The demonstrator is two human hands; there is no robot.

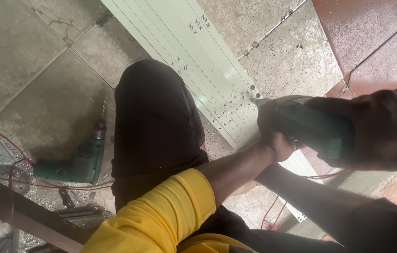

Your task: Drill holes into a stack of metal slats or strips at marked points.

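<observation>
My left hand [273, 136], on an arm with a yellow sleeve, wraps around the front of a green power drill [311, 129]. My right hand [385, 131] grips the drill's rear end, close to the camera. The drill's tip [254, 98] touches a stack of long white metal strips [198, 56] lying on the tiled floor. Several small holes and pen marks dot the strips near the tip. My knee in dark trousers [156, 117] rests against the strips beside the drill.
A second green drill [79, 161] lies on the floor at the left, with a red cable [1, 136] looping around it. A brown beam [15, 206] crosses the lower left corner. Small metal parts [67, 199] lie next to it. Red tiles [367, 33] fill the upper right.
</observation>
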